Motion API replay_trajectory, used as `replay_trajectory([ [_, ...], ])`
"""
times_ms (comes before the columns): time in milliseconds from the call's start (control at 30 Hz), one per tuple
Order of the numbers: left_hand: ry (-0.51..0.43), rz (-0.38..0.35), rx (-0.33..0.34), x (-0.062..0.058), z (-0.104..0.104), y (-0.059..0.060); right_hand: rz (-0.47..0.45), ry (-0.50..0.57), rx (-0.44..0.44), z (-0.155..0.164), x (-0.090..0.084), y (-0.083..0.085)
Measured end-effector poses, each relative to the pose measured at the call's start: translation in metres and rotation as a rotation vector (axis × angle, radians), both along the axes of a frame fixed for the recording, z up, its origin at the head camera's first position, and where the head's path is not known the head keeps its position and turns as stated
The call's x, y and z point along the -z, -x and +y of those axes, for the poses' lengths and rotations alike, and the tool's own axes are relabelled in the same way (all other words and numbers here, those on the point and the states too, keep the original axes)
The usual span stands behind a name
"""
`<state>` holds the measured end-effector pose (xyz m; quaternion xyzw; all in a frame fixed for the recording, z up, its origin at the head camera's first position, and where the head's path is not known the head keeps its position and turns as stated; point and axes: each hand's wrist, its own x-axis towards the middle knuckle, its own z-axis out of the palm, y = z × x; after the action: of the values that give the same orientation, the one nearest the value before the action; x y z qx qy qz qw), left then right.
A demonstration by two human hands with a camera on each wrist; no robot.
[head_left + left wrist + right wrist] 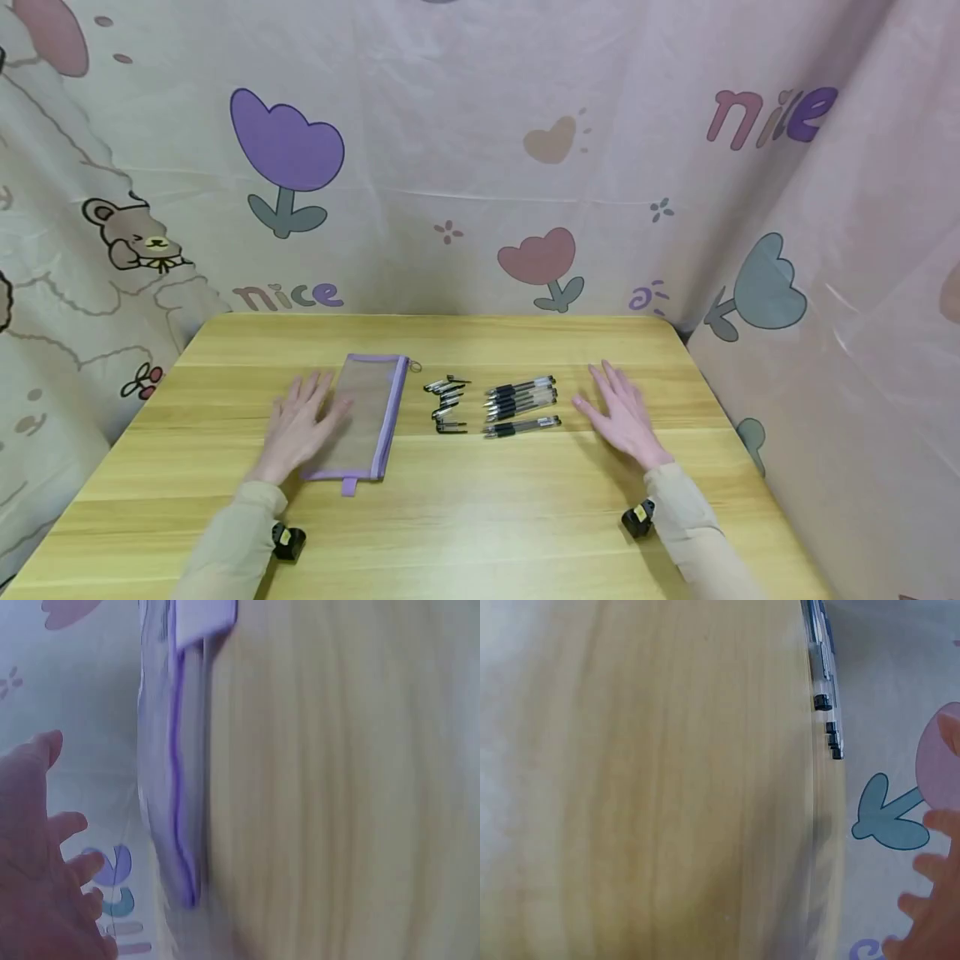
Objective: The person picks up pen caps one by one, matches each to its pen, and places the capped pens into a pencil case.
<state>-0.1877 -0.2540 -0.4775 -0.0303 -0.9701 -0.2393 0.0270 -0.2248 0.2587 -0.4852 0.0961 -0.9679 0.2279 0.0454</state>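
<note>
head view shows the left hand (300, 425) spread flat on the mesh pouch (369, 417), long axis running away, pens (521, 404) nearer the spread right hand (622, 415) on the surface (480, 517).

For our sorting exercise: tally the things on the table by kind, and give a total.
Pouch: 1
Pens: about 6, too tightly packed for an exact count
Caps: about 6, small and overlapping
Total: about 13

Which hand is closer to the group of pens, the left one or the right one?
Right. The right hand lies flat just beside the pens, not touching; the left hand rests on the mesh pouch, beyond the caps.
</note>
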Motion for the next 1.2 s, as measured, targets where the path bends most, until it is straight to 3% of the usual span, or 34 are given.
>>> replay_trajectory([
  [300,-0.118,0.126,0.075,0.006,0.031,-0.001,-0.009,0.224,-0.159,-0.008,0.003,-0.004],
  [600,-0.303,0.174,0.119,0.007,0.063,-0.003,-0.003,0.340,-0.194,-0.023,0.008,-0.008],
  [867,-0.434,0.123,0.199,0.009,0.091,-0.006,-0.024,0.359,-0.242,-0.038,0.016,-0.005],
  [1200,-0.400,0.154,0.250,0.015,0.111,-0.005,-0.079,0.330,-0.210,-0.051,0.020,0.000],
])
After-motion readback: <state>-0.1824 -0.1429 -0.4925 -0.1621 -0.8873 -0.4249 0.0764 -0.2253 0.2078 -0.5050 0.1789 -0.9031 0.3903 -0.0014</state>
